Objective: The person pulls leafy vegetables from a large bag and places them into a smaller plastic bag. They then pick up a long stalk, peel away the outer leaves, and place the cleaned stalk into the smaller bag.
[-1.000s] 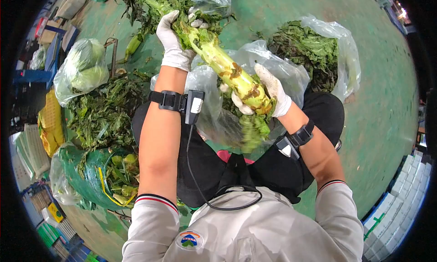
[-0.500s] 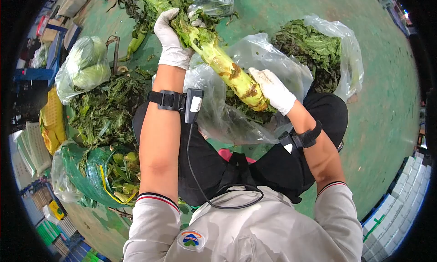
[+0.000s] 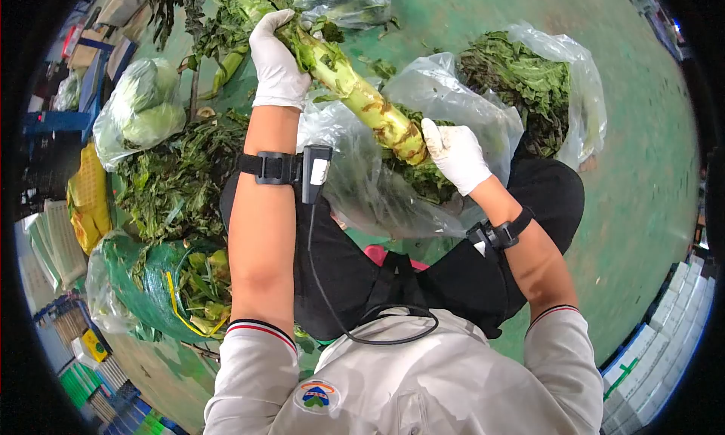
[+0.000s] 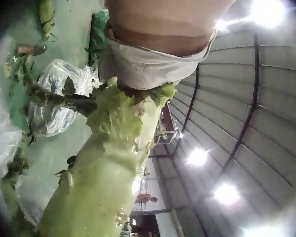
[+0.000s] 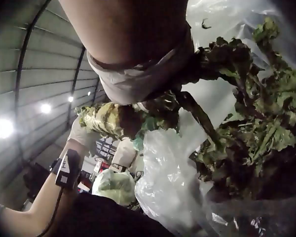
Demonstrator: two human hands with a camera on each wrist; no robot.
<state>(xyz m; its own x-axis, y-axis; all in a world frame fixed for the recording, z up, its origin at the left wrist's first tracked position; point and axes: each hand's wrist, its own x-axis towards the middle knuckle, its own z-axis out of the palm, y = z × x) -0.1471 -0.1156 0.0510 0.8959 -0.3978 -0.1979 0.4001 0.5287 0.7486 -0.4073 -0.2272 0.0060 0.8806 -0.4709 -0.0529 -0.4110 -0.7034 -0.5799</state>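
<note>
A thick celtuce stalk (image 3: 362, 103), pale green with brown patches, slants across the middle of the head view, its leafy end at upper left. My gloved left hand (image 3: 278, 61) grips it near the leaves; in the left wrist view the bare stalk (image 4: 98, 187) runs on below the cuff. At the stalk's lower end is my gloved right hand (image 3: 457, 157), fingers curled, pinching a leaf (image 3: 415, 118) beside the stem. Much of that leaf is hidden by the fingers. Below lies an opened clear plastic bag (image 3: 355, 186) with leaves in it.
Another clear bag of wilted leaves (image 3: 521, 80) stands at the right. To the left are a bag of pale round vegetables (image 3: 151, 114), a heap of leaves (image 3: 181, 178) and a green sack (image 3: 143, 284). White boxes (image 3: 664, 344) line the right edge.
My right hand has let a leaf drop into the bag and moved up beside the stalk's end, fingers curling. My left hand and the stalk have shifted slightly up and left.
</note>
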